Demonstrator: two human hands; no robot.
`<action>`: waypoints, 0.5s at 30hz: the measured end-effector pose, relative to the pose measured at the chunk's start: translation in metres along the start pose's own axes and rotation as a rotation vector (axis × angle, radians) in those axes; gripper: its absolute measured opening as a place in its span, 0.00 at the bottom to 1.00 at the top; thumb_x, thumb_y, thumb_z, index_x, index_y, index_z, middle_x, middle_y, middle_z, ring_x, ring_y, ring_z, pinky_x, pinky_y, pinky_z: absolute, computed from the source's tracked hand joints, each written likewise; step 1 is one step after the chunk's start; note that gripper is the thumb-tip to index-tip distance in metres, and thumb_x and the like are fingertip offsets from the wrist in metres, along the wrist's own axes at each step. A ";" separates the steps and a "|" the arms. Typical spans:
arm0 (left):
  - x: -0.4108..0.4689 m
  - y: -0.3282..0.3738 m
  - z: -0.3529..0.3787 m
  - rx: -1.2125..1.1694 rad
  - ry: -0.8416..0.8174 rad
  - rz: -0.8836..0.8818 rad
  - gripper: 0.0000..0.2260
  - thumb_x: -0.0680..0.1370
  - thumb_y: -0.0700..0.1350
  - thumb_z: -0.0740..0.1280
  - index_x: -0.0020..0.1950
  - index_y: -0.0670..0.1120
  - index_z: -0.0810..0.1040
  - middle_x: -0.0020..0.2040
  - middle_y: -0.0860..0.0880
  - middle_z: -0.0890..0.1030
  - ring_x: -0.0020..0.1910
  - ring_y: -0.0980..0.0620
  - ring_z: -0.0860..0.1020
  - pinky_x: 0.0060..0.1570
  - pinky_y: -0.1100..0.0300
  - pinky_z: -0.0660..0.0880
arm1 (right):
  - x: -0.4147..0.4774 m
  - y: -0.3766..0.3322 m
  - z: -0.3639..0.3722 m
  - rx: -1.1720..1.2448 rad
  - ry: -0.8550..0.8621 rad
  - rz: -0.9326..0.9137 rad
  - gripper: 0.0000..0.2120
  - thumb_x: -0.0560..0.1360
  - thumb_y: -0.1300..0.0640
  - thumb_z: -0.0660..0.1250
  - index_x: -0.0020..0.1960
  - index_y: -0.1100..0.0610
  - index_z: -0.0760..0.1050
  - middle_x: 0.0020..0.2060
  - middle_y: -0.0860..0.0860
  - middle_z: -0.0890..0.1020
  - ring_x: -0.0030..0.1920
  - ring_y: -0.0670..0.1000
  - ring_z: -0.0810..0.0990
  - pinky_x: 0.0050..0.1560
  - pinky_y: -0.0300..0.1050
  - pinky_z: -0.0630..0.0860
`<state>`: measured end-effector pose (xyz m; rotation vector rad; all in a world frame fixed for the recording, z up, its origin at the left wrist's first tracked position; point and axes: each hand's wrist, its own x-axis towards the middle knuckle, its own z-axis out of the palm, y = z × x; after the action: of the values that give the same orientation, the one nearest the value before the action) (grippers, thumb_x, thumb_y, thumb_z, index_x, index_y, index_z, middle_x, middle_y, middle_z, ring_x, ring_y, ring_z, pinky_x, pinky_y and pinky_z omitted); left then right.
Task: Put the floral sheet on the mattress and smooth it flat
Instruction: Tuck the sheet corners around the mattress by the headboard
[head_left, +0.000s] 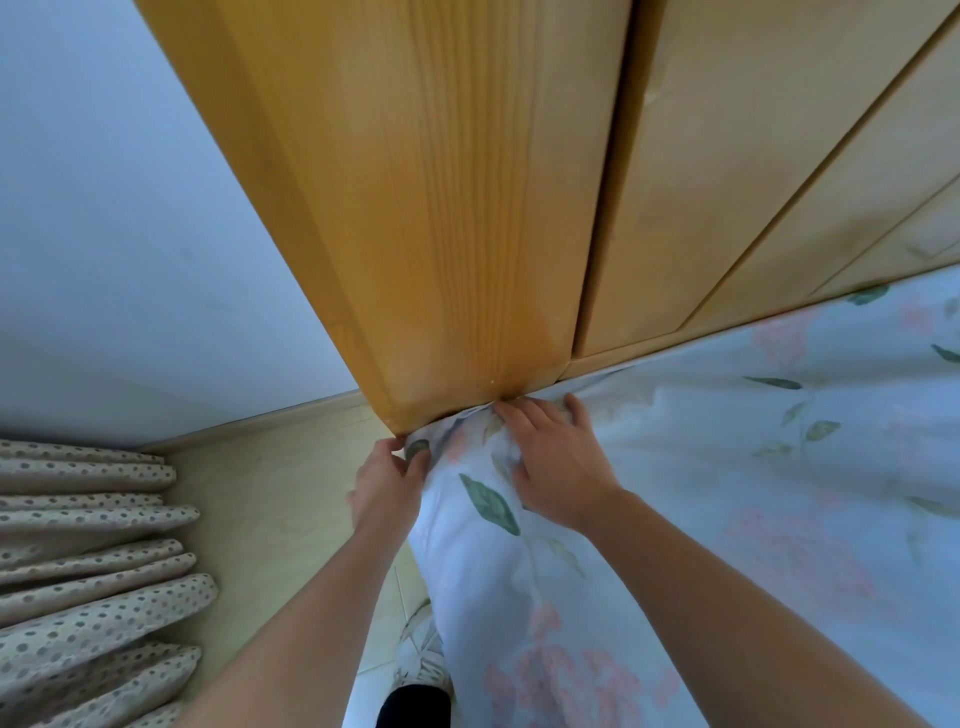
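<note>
Showing pale blue with pink blossoms and green leaves on the sheet (701, 467); glowing honey-yellow with straight grain on the post (441, 208); carrying grey dots over beige on the curtain (93, 597).

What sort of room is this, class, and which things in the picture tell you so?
Most likely a bedroom. A floral sheet lies spread out against what looks like a wooden headboard, and a dotted curtain hangs to one side.

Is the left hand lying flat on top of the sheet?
No, the left hand pinches a corner of the sheet beside the wooden post, its fingers curled.
</note>
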<state>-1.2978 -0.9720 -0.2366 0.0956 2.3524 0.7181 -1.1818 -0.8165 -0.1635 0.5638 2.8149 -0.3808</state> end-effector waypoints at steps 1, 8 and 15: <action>0.002 0.000 0.003 0.018 0.007 -0.036 0.09 0.77 0.58 0.60 0.51 0.55 0.68 0.38 0.57 0.76 0.43 0.49 0.76 0.57 0.47 0.71 | 0.003 -0.002 0.003 0.000 -0.022 0.007 0.29 0.75 0.53 0.59 0.75 0.52 0.58 0.72 0.47 0.66 0.73 0.49 0.62 0.74 0.59 0.46; 0.012 -0.007 -0.005 0.054 0.138 -0.112 0.09 0.76 0.46 0.57 0.37 0.46 0.71 0.31 0.48 0.73 0.34 0.45 0.72 0.39 0.55 0.68 | 0.023 -0.029 0.010 -0.151 -0.157 0.145 0.30 0.74 0.44 0.61 0.73 0.47 0.57 0.66 0.51 0.66 0.67 0.56 0.63 0.70 0.66 0.50; 0.029 -0.018 -0.032 -0.105 0.145 -0.254 0.08 0.74 0.42 0.60 0.35 0.45 0.71 0.30 0.47 0.70 0.31 0.46 0.67 0.33 0.60 0.61 | -0.009 -0.029 0.019 -0.133 0.132 0.132 0.30 0.66 0.51 0.67 0.68 0.53 0.69 0.64 0.54 0.72 0.67 0.57 0.69 0.69 0.66 0.61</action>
<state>-1.3380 -0.9950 -0.2428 -0.3053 2.3992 0.7404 -1.1820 -0.8516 -0.1728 0.7663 2.8794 -0.1346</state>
